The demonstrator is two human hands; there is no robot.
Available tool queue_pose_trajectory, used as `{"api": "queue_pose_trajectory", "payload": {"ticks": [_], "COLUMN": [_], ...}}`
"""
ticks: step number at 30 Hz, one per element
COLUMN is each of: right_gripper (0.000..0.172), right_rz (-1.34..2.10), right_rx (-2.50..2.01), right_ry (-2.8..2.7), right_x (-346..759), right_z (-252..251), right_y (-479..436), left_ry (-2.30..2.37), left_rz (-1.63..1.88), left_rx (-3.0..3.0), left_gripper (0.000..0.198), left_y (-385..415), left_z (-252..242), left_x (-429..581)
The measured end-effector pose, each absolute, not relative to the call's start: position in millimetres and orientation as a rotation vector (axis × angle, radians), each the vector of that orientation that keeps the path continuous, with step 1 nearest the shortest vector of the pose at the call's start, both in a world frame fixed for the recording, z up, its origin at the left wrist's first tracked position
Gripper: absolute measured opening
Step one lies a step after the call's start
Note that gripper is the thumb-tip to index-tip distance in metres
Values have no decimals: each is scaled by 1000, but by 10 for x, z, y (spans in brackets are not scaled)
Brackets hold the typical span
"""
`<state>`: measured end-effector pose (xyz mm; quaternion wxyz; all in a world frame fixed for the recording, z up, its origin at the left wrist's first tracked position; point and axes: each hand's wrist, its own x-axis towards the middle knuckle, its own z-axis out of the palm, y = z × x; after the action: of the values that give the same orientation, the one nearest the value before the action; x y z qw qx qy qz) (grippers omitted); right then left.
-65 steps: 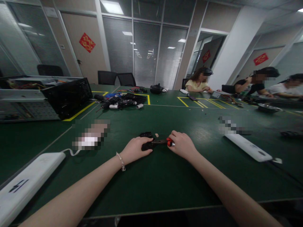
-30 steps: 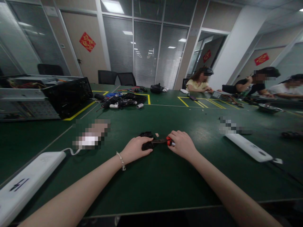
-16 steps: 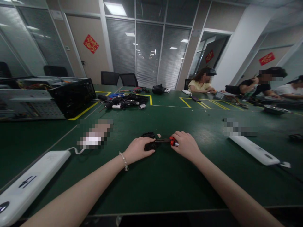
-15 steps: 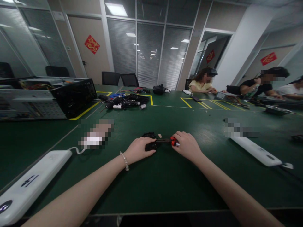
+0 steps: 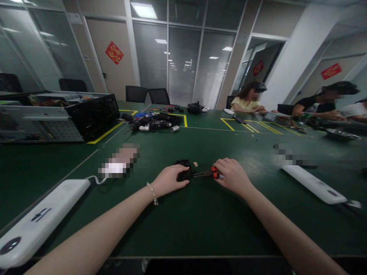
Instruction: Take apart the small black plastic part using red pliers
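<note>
On the green table [image 5: 189, 221] my left hand [image 5: 169, 179] is closed on a small black part [image 5: 184, 175], pressing it down. My right hand [image 5: 233, 175] grips the red handle of a small screwdriver [image 5: 213, 173], whose shaft runs left into the black part. Another black piece [image 5: 183, 163] and a tiny beige bit [image 5: 195, 164] lie just behind my left hand.
A white power bank [image 5: 40, 221] lies at the near left and a white power strip [image 5: 315, 185] at the right. An open computer case [image 5: 57, 116] stands far left, loose tools [image 5: 151, 122] behind. Other people sit at the far right.
My hands stay on the black part and the screwdriver. The view has drifted so that everything sits a little further right in the picture.
</note>
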<state>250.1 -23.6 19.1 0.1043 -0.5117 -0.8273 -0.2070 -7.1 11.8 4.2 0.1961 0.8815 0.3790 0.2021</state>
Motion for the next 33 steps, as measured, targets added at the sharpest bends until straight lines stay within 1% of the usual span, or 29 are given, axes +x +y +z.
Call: {"api": "queue_pose_trajectory", "payload": {"ticks": [16,33], "right_gripper": [25,19], "right_rz": [-658,-696], "right_rx": [-1515,-1560], "right_ry": [-2478,-2453], "right_x": [2379,2412], "right_z": [165,160], "right_y": [-234,-237], "left_ry": [1051,1086], "left_rz": [568,500], "left_rx": [2483,2447], "left_gripper": [46,47], "left_y": [116,104], "left_z": [40,88], "left_x": [-55,-54]}}
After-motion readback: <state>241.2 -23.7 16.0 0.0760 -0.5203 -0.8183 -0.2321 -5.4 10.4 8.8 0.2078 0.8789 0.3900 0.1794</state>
